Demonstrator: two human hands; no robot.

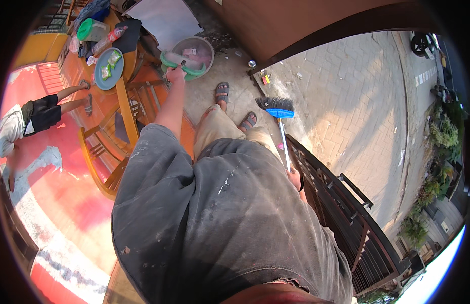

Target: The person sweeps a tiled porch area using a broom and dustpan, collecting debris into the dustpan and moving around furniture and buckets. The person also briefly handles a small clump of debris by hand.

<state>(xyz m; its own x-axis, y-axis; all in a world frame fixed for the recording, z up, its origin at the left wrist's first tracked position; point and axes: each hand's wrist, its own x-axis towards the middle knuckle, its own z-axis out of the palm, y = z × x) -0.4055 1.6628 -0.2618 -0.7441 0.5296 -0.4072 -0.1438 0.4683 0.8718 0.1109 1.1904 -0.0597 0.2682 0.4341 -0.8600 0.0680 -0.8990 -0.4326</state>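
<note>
The person's left hand (176,74), at the end of an arm stretched toward the upper centre-left of the frame, is closed on the near edge of a curved green piece (199,72) with a pale middle; the finger placement is too small to make out. This piece lies across the near side of a round grey tub (211,49), inside which a small pinkish packet (190,51) shows. The right hand (294,178), right of centre, is clamped around the white handle of a broom (279,113), whose blue head and dark bristles point toward the top of the frame, next to the paved ground (356,111). The two hands are well apart. Between them, below the tub, are the person's strapped sandals (222,92), beige trousers (213,129) and dark grey shirt (245,202), which carries pale marks. In the upper left, a wooden table (111,19) bears a blue-grey plate (100,76) with green packets (114,59), a clear plastic bottle (111,40) and a green-lidded container (95,32). A wooden chair (124,109) stands below it. At the far left is another person (41,112) in black shorts; at lower right runs a dark metal railing (369,225).
</note>
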